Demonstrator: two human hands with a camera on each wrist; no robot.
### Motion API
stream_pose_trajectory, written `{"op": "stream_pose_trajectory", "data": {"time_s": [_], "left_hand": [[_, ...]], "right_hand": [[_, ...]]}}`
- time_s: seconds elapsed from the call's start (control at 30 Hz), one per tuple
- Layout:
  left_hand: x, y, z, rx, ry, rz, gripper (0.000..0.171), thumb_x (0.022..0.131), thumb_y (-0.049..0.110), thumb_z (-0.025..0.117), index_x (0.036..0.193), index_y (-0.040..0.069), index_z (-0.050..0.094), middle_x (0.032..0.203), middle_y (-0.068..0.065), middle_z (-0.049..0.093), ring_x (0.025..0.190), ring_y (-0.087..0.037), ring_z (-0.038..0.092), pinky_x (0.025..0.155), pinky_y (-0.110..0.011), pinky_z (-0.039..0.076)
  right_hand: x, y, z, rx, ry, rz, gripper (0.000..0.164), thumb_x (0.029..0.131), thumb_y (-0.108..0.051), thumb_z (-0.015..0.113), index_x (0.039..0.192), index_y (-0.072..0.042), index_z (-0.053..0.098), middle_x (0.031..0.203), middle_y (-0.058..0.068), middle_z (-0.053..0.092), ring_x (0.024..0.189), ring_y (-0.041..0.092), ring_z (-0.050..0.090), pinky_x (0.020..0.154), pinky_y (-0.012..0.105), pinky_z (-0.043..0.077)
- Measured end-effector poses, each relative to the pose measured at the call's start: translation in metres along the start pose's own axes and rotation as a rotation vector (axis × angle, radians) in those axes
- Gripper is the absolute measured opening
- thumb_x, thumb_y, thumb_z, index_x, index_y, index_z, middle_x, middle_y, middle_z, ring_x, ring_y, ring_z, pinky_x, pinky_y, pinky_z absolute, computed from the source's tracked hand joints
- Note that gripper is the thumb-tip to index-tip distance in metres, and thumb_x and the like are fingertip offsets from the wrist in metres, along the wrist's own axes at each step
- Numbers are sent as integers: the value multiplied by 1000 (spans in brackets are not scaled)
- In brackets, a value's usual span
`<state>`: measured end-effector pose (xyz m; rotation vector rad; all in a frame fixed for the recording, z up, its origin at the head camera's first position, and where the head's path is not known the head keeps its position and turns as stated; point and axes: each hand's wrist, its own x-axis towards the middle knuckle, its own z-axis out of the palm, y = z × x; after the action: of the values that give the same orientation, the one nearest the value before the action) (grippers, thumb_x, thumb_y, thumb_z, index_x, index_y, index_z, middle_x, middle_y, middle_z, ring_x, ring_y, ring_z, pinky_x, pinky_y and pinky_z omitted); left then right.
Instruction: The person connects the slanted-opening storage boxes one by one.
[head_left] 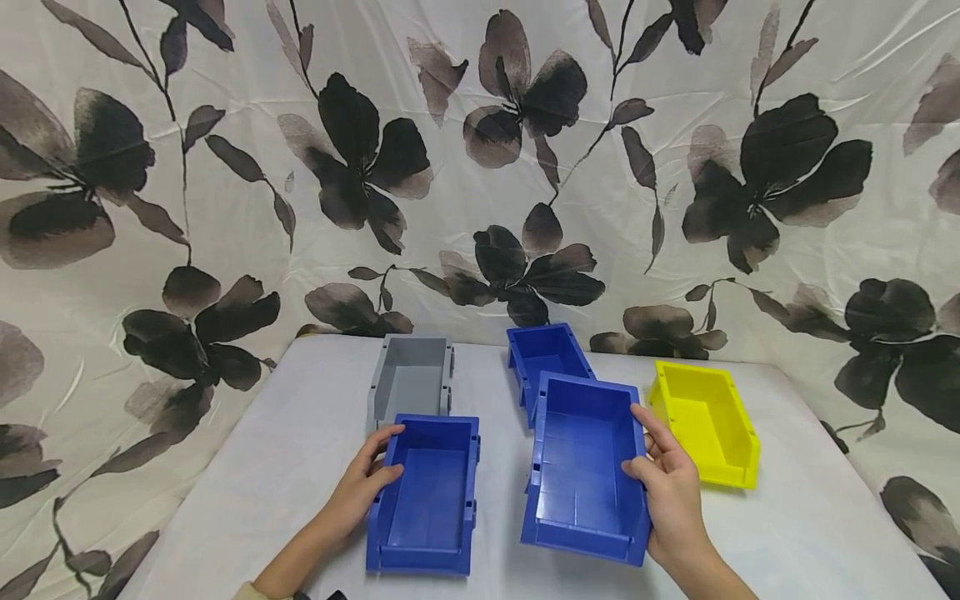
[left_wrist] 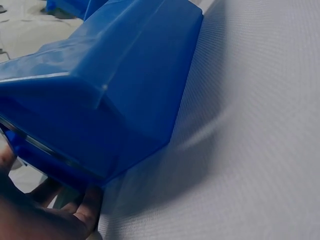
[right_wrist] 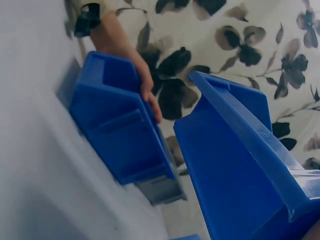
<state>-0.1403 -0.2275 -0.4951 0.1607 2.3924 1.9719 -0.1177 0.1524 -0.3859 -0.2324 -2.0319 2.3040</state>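
Note:
My left hand (head_left: 362,487) grips the left wall of a blue storage bin (head_left: 427,492) near the front of the table, thumb over the rim. In the left wrist view its fingers wrap the edge of that bin (left_wrist: 135,75), close to the cloth. A second blue bin (head_left: 585,458) is held up by my right hand (head_left: 671,492), thumb inside the right rim and fingers outside; it tilts slightly. The right wrist view shows this raised bin (right_wrist: 230,160) apart from the table, with the left-hand bin (right_wrist: 115,125) beyond it.
Behind the left-hand bin stands a grey bin (head_left: 412,375), partly hidden. Another blue bin (head_left: 551,354) sits at the back middle, overlapped by the raised one. A yellow bin (head_left: 705,421) is at the right. White cloth covers the table (head_left: 247,492); a floral curtain (head_left: 450,183) hangs behind.

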Motion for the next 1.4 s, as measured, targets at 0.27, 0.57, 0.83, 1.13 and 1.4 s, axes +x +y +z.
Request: {"op": "stream_pose_trajectory", "data": {"time_s": [0.27, 0.57, 0.83, 1.13, 1.4], "left_hand": [[-3, 1, 1, 15, -15, 22, 51, 98, 16, 54, 145, 24, 38, 143, -21, 35, 127, -44, 41, 92, -52, 43], [-3, 2, -1, -28, -28, 30, 51, 98, 14, 54, 145, 22, 38, 142, -22, 36, 125, -45, 43, 89, -50, 46], [-4, 2, 1, -21, -6, 14, 50, 97, 15, 55, 144, 24, 40, 143, -21, 36, 125, -43, 44, 90, -50, 45], [-3, 3, 1, -18, 3, 24, 50, 97, 13, 56, 144, 21, 41, 142, -23, 37, 125, -44, 44, 91, -50, 44], [-3, 2, 2, -17, 7, 20, 50, 97, 13, 55, 144, 21, 41, 142, -22, 38, 124, -43, 45, 90, -49, 44]], "right_hand": [[0, 14, 16, 6, -37, -22, 66, 83, 15, 47, 143, -14, 47, 100, 5, 31, 98, 16, 35, 76, 20, 36], [3, 27, 34, 28, -64, -49, 66, 79, 16, 48, 140, -10, 51, 96, 5, 31, 92, 15, 36, 70, 20, 36], [3, 34, 47, 39, -78, -63, 66, 77, 17, 49, 138, -7, 52, 96, 6, 32, 91, 16, 37, 68, 21, 35], [5, 41, 54, 33, -81, -18, 67, 76, 15, 49, 140, -9, 52, 98, 6, 32, 98, 18, 35, 72, 22, 35], [8, 42, 53, 33, -77, -27, 67, 75, 15, 49, 139, -8, 53, 97, 6, 32, 101, 18, 35, 74, 22, 35]]}}
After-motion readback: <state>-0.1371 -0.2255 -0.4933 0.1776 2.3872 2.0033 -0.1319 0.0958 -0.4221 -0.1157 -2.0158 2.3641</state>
